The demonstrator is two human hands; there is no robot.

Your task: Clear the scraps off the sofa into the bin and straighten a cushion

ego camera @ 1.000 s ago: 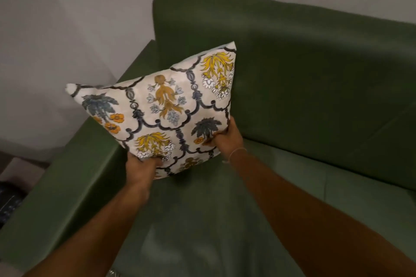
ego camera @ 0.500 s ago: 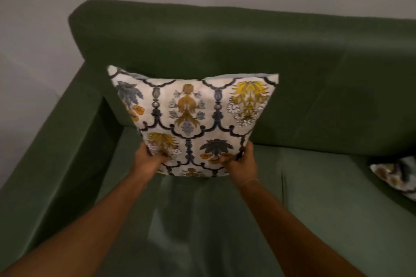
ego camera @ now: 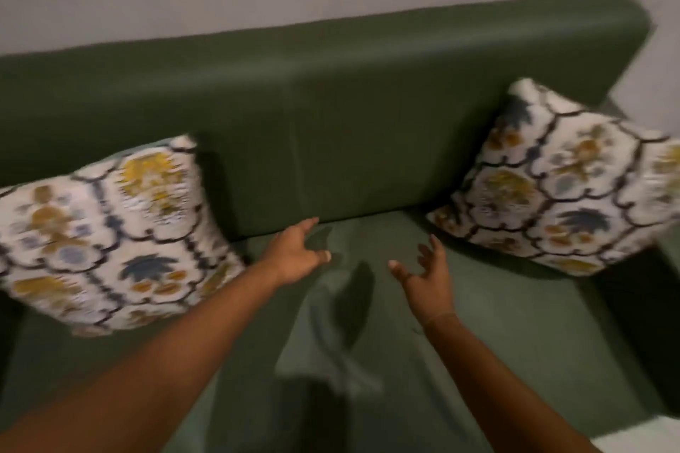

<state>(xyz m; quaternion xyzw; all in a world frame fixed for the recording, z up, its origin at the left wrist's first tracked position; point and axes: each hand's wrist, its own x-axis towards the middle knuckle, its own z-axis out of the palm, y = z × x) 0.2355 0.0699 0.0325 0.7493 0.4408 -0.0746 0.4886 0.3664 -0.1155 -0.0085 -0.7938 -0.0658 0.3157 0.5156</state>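
Both hands off the left cushion (ego camera: 110, 243) since a moment ago; left hand (ego camera: 294, 254) and right hand (ego camera: 427, 279) spread, empty; cushion propped at 9 o'clock, straightening looks done.

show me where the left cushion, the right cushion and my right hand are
left cushion (ego camera: 110, 243): head view, middle of its patterned face.
right cushion (ego camera: 559, 188): head view, middle of its patterned face.
right hand (ego camera: 428, 278): head view, back of the open hand.
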